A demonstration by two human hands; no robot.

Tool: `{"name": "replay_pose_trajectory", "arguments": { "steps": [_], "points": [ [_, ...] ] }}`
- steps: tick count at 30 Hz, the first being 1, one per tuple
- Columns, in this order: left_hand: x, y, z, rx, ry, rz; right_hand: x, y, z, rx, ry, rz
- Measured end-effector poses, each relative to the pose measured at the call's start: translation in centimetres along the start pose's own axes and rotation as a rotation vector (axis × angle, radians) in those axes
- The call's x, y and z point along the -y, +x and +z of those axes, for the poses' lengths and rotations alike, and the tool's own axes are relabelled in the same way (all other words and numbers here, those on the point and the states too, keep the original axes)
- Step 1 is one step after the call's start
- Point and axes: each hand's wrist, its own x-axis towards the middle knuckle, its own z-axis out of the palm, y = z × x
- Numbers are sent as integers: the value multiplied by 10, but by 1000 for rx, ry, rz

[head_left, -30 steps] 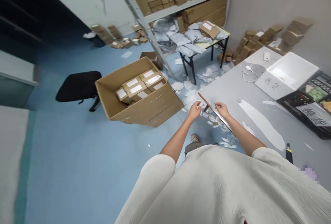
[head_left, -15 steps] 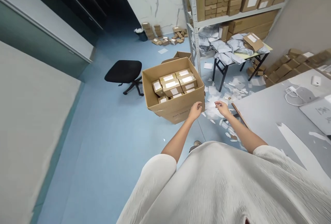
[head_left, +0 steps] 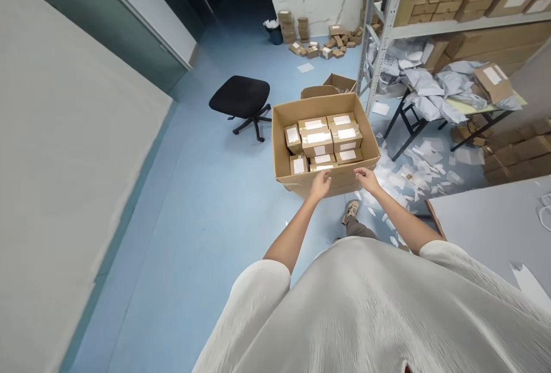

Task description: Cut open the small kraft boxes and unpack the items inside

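A large open cardboard box point(head_left: 293, 183) stands on the floor in front of me. Inside it lie several small taped cartons point(head_left: 317, 141) with white labels. My left hand point(head_left: 321, 185) is before the box's near wall, its fingers loosely bent and apart, with nothing in them. Level with it, by the right part of the same wall, my right hand point(head_left: 367, 179) is also empty, fingers loosely curled and thumb side inward. I cannot tell whether either hand touches the cardboard.
A black swivel chair point(head_left: 240, 97) stands left of the box. Paper scraps point(head_left: 424, 169) litter the floor to the right, beside a grey table point(head_left: 495, 212). Behind are a metal shelf point(head_left: 390, 34) with boxes and a small table with grey mailing bags point(head_left: 430, 89).
My view has swung left and I am nearer the box, so more of its contents show. My hands stay raised and empty, now in front of its near wall.
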Motion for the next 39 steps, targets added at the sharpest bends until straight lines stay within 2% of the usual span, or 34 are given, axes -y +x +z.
{"name": "replay_pose_trajectory", "arguments": {
  "steps": [7,10,14,17,23,30,34,39],
  "points": [
    [29,70,-34,-120,-24,-107,15,99,45,109,-32,-3],
    [40,103,-45,-154,-32,-165,18,144,61,165,-40,50],
    [56,136,-51,-191,-43,-245,12,195,77,228,-72,118],
    [71,151,-48,-213,-56,-320,2,223,87,244,-95,153],
    [100,166,-45,-192,-45,-428,-18,258,104,259,-143,170],
    [132,195,-57,-164,-25,-499,-41,286,119,274,-203,186],
    [153,221,-60,-111,58,-448,-56,294,130,259,-236,166],
    [180,257,-53,-48,92,-412,-69,301,146,259,-282,137]
  ]
}}
